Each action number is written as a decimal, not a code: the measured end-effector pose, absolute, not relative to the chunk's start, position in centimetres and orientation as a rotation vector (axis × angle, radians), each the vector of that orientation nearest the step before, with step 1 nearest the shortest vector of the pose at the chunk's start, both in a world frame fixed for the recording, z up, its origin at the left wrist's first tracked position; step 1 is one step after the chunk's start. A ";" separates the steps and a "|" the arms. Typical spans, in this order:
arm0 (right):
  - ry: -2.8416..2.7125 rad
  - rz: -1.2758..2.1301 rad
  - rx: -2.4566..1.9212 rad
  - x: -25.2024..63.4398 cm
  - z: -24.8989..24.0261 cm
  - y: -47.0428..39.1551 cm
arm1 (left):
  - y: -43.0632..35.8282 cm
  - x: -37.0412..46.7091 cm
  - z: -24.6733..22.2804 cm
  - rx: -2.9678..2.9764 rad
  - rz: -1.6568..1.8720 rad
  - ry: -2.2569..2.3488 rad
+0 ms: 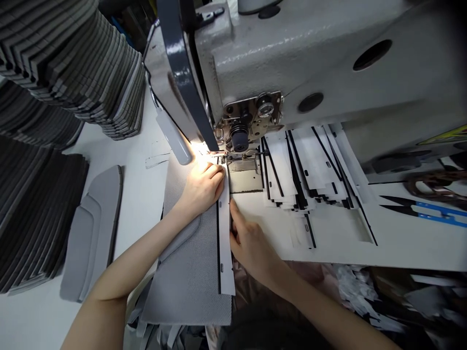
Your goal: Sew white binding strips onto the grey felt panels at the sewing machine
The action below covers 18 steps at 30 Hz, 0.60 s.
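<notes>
A grey fabric panel [193, 277] lies under the needle area of a sewing machine [251, 126], its lower end hanging past the table's front edge. Along its right side runs a white strip [225, 243] with a black edge and small slots. My left hand [205, 187] presses on panel and strip just in front of the presser foot, fingers curled together. At the strip's right edge is my right hand [250, 238], its index finger stretched forward and its thumb apart, touching the edge. A lamp [175, 138] lights the spot by my left fingertips.
Tall stacks of grey panels [83, 68] stand at the left, beside a loose padded piece [93, 233]. Right of the needle, white strips [310, 165] lie spread on the table [401, 248]. Blue-handled snips [430, 211] rest at the far right.
</notes>
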State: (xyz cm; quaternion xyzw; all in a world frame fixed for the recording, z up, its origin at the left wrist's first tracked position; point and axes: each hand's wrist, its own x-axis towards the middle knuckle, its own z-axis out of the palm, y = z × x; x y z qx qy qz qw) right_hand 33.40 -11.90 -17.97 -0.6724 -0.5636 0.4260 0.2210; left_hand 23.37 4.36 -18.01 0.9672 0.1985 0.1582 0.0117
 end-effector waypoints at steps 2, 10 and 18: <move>-1.538 1.156 -1.855 33.5 -18.0 -11.5 | 4.1 23.4 -17.9 3.018 0.474 0.643; -1.507 1.097 -1.884 33.9 -17.9 -10.2 | 2.9 22.8 -18.1 2.957 0.580 0.604; -1.462 1.393 -1.791 33.6 -17.3 -12.6 | 5.1 23.5 -18.7 2.978 0.549 0.634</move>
